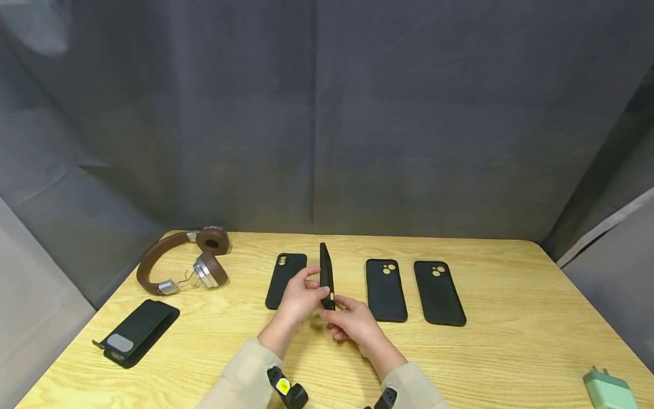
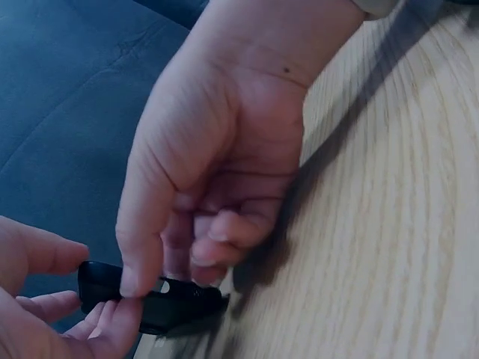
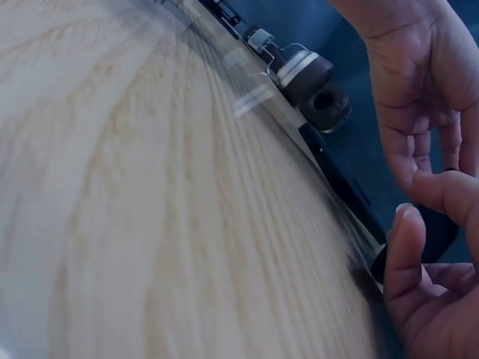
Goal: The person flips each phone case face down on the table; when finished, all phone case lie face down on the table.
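A black phone case (image 1: 326,271) is held on edge above the middle of the table, its thin side facing the head camera. My left hand (image 1: 296,296) pinches it along the side, thumb toward me. With thumb and fingers, my right hand (image 1: 356,325) grips the near end. In the left wrist view both hands meet at the case (image 2: 153,307), and a small cutout shows beside the left thumb. Fingers cover much of the case (image 3: 438,235) in the right wrist view. Another black phone case (image 1: 286,278) lies just left of the hands.
Two more black phone cases (image 1: 386,291) (image 1: 439,293) lie side by side to the right. Brown headphones (image 1: 152,258) rest at the back left, with a black case with a grey oval (image 1: 140,329) in front. A green charger (image 1: 609,389) sits at the front right corner.
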### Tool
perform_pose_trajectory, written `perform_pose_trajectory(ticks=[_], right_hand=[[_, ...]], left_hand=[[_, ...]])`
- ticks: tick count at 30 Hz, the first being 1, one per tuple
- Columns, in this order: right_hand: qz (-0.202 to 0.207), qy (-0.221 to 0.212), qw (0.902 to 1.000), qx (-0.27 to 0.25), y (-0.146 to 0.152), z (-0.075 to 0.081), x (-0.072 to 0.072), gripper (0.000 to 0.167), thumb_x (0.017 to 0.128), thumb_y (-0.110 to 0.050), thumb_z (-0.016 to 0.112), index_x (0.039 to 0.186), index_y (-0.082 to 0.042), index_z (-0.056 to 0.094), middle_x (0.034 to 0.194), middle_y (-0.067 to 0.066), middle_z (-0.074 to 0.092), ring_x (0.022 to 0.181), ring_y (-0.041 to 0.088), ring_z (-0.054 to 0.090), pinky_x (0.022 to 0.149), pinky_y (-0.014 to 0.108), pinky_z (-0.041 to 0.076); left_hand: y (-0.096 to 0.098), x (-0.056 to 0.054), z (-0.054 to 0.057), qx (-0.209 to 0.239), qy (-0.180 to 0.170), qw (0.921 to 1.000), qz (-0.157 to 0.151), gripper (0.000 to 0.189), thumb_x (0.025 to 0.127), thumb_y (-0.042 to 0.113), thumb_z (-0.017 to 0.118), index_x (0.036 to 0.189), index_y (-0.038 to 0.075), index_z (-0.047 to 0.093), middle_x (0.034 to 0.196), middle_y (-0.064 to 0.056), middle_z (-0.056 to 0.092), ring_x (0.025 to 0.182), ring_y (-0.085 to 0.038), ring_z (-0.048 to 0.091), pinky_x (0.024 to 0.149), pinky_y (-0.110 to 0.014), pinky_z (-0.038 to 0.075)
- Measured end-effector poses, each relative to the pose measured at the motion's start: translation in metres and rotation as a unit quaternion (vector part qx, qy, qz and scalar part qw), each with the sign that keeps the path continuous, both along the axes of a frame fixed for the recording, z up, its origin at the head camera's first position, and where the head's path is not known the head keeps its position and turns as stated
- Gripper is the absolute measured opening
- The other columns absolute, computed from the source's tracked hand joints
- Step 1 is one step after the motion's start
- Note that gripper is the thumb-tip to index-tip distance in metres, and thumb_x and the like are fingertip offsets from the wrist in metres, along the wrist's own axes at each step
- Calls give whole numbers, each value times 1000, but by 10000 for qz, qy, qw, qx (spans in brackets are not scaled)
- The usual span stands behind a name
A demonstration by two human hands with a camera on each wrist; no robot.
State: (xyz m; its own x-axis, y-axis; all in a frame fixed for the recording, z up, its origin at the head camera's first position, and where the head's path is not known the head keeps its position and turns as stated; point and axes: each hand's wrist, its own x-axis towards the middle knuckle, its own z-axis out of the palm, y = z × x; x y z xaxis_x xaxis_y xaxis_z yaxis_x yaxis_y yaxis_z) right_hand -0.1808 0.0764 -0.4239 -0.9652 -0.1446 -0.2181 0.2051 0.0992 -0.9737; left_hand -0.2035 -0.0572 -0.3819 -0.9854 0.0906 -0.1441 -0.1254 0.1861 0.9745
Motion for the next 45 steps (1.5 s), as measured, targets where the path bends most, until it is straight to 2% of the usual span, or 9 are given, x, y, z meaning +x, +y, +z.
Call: perform_pose_trajectory(ticks=[5,8,13,16,22,27,35,40,45], right_hand=[[-5,382,9993,28,2,1,-1,64,79,-17,71,135,0,45,60,0,51,49,9,47,48,21,41],[-165,665,9965,477,2,1,-3,54,78,-18,72,127,-4,56,65,0,48,54,11,45,49,21,38],[-583,1216,9766,1676,2,4,-5,47,76,-27,74,119,-10,64,85,5,54,73,16,46,60,25,38],[-689,1406,9674,1993,2,6,-6,45,77,-33,73,117,-13,66,95,7,57,81,17,49,65,28,40],[-768,1635,9651,1894,1,8,-7,40,79,-33,71,112,-10,68,97,6,64,87,17,60,71,30,49],[-911,1785,9632,1790,1,9,-7,37,82,-31,69,108,-5,68,87,5,68,78,14,62,67,27,50],[-1126,1859,9563,1956,0,12,-6,40,84,-24,67,117,-3,61,79,6,64,70,10,60,60,24,47],[-1195,1739,9594,1871,-1,13,-6,37,85,-24,65,117,-6,61,77,5,63,68,9,60,58,24,47],[-1392,1626,9650,1513,0,14,-6,36,86,-23,64,118,-5,60,76,6,62,63,10,59,56,24,47]], left_hand=[[1,-1,-2,121,43,9999,48,43,91,7,55,133,2,44,101,-17,55,84,-30,61,71,-35,54],[3,-3,-2,105,105,9999,20,39,93,6,52,131,1,46,100,-18,57,85,-30,62,72,-35,54],[7,-5,-1,131,138,9998,-12,39,92,1,50,130,-1,47,99,-16,56,84,-25,61,70,-31,54],[8,-6,-1,116,135,9998,8,40,91,0,48,131,0,46,101,-16,57,85,-22,59,69,-28,52],[10,-6,-1,161,128,9998,-35,42,90,-1,44,132,-2,46,112,-19,59,95,-24,59,74,-29,51],[13,-6,-2,447,49,9990,-25,38,94,2,42,131,-3,47,120,-22,57,101,-25,59,79,-29,52],[16,-6,-6,655,102,9976,-174,31,94,1,43,123,-7,53,110,-21,60,85,-15,59,73,-27,51],[16,-7,-12,663,11,9976,-183,30,93,1,45,120,-5,56,108,-18,60,84,-13,57,78,-32,51],[13,-6,-18,873,-99,9959,-195,30,95,3,44,122,-8,54,102,-14,60,81,-12,57,79,-31,52]])
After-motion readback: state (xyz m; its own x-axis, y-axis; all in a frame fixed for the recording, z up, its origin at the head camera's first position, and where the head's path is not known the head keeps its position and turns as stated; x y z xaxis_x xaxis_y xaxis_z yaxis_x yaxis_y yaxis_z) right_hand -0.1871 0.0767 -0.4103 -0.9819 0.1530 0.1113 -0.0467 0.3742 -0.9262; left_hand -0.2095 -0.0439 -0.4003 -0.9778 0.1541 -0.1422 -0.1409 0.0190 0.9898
